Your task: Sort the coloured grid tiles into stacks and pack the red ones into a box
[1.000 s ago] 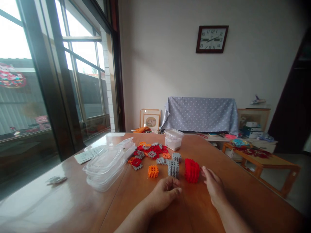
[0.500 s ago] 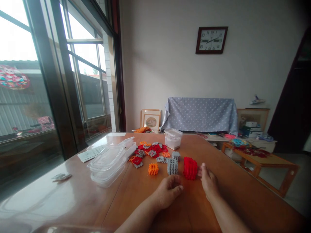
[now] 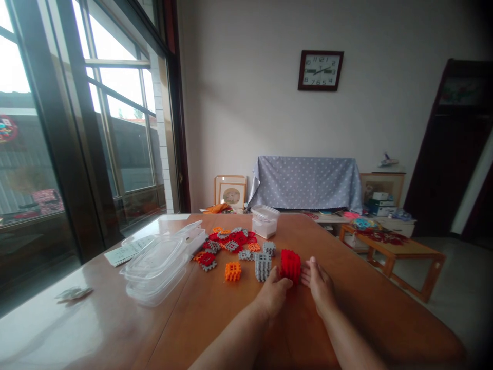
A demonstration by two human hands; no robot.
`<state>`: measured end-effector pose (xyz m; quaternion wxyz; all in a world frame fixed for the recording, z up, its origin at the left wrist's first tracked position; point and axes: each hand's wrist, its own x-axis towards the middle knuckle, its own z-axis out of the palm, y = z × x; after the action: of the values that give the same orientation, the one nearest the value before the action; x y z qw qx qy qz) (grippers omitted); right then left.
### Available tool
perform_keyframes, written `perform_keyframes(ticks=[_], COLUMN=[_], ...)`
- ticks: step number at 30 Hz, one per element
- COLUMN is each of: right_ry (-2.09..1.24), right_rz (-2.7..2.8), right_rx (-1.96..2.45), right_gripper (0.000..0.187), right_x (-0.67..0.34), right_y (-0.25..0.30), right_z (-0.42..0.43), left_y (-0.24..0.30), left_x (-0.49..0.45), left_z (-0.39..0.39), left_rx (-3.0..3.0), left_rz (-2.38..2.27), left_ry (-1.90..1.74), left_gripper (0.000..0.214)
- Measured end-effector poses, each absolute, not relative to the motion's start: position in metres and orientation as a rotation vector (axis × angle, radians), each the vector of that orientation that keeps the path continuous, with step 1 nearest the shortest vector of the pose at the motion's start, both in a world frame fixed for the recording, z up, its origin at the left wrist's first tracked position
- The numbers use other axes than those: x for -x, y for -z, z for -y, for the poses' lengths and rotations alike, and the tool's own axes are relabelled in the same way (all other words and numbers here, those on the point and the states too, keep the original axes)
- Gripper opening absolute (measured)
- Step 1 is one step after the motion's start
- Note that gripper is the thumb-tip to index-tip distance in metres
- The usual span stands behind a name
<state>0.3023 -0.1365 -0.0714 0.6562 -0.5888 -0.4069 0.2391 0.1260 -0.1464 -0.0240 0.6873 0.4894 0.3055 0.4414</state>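
- Both hands now close in on the red cube point(image 3: 290, 264); half a second ago the left hand point(image 3: 275, 293) lay curled on the table point(image 3: 215, 324), short of the cube.
- Left-hand fingers curl against the cube's near left corner; the hand's back hides them, so I cannot tell whether they grip.
- Right hand point(image 3: 318, 282) touches the cube's right side, fingers loosely stretched and close together, thumb up.
- Red cube stands on the table between the hands; it is plastic with a lattice of square holes and toothed edges.
- Just left of the red cube stands a grey cube point(image 3: 263, 266) of the same make; further left sits a smaller orange cube point(image 3: 233, 271).
- Beyond and left of the red cube lies a pile point(image 3: 231, 243) of flat toothed squares in red, grey and orange.
- Beyond the red cube, past the pile, sits a small clear tub point(image 3: 264, 221) with its lid on.
- Far left of the red cube, clear lidded boxes point(image 3: 159, 264) lie stacked; the glossy brown table top reflects the window.
- Cube's near face is partly hidden by the left hand.
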Motion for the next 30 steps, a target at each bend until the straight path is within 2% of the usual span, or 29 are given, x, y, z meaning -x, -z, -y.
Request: perform_keyframes(ticks=[4, 17, 21, 30], right_ry=[-0.640, -0.769, -0.800, -0.571], right_rz=[0.859, 0.953, 0.998, 1.130], right_rx=[1.314, 1.316, 1.329, 1.447], right_gripper=[0.078, 0.069, 0.069, 0.063], right_x=[-0.300, -0.304, -0.303, -0.302], right_y=[0.064, 0.069, 0.066, 0.063], right_z=[0.141, 0.138, 0.140, 0.140], left_y=[0.028, 0.031, 0.029, 0.029], left_x=[-0.137, -0.147, -0.149, -0.148], left_z=[0.135, 0.127, 0.128, 0.126], left_rx=[-1.103, -1.119, -1.115, -1.150], left_rz=[-0.764, -0.648, -0.632, -0.652], left_ry=[-0.952, -0.927, -0.945, -0.910], left_gripper=[0.034, 0.041, 0.037, 0.041])
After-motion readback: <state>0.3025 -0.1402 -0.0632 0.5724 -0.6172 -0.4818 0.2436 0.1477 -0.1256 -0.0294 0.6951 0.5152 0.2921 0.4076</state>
